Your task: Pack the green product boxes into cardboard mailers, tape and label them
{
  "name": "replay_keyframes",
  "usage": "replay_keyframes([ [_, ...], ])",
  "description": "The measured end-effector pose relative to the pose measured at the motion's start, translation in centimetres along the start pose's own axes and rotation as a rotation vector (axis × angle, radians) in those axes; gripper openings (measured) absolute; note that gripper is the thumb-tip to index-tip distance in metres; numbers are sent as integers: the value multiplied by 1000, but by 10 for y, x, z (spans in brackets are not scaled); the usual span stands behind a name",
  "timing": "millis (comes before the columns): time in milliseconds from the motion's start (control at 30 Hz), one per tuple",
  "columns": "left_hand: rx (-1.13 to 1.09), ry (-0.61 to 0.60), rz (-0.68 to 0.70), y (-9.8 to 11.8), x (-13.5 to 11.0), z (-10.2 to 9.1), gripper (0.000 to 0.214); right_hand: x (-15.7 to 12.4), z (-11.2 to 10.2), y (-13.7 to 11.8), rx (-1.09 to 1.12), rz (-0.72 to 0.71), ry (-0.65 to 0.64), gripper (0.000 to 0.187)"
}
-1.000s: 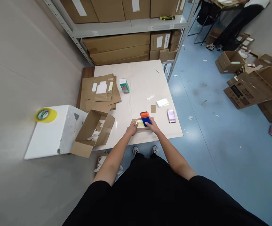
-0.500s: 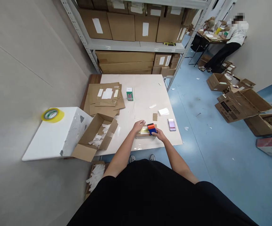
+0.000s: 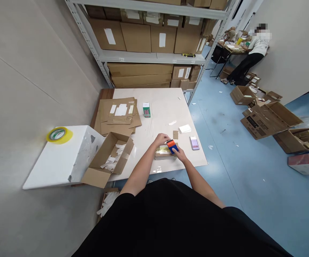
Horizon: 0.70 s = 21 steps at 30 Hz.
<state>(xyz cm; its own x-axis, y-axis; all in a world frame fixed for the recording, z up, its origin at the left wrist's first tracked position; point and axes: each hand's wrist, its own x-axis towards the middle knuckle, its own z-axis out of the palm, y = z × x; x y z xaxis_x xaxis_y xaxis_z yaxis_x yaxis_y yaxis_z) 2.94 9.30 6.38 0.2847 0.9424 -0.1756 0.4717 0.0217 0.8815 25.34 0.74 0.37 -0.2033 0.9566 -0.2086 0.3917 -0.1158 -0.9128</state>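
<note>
- While the right hand (image 3: pixel 180 154) curls round a blue and orange thing (image 3: pixel 173 147), the left hand (image 3: pixel 162 138) has its fingers bent at the orange end; I can't tell if they pinch anything.
- Just under the grip sits a small brown box (image 3: pixel 162 152) with shiny yellow tape on top; its inside is hidden.
- Close to the grip, on the body's side, is the near edge of the white table (image 3: pixel 165 103).
- Well left of the grip, an open brown box (image 3: pixel 123 161) has white paper strips (image 3: pixel 110 164) in it. White table top lies between, so there is room to slide things that way.
- Lower left, on the floor, a box (image 3: pixel 100 210) is heaped with white strips too; the body hides some of it.
- Right of the grip, a blurry purple thing (image 3: pixel 194 143) lies near the table's right edge.
- Just past the grip are a small brown card (image 3: pixel 175 134) and some white cards (image 3: pixel 185 129).
- Farther past the left hand, a green and white box (image 3: pixel 146 110) stands up, with wide table top before it.
- Behind the table, a shelf (image 3: pixel 140 57) holds many brown boxes (image 3: pixel 139 75).
- Far right of the grip, an open box (image 3: pixel 287 139) on the floor has small packets (image 3: pixel 308 137) inside.
</note>
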Motion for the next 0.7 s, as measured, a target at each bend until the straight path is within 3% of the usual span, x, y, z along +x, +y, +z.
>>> replay_keyframes([
  [133,57,146,-16,4,-4,-10,25,-2,-7,2,-73,14,16,54],
  [267,17,273,-75,-8,-22,-18,25,5,-26,-4,-121,-18,-37,53],
  [467,-120,490,-272,-40,-63,-12,24,27,-38,-24,-221,-104,-190,54],
  [700,-158,576,-319,-54,-78,-3,22,41,-34,-28,-323,-112,-247,55],
])
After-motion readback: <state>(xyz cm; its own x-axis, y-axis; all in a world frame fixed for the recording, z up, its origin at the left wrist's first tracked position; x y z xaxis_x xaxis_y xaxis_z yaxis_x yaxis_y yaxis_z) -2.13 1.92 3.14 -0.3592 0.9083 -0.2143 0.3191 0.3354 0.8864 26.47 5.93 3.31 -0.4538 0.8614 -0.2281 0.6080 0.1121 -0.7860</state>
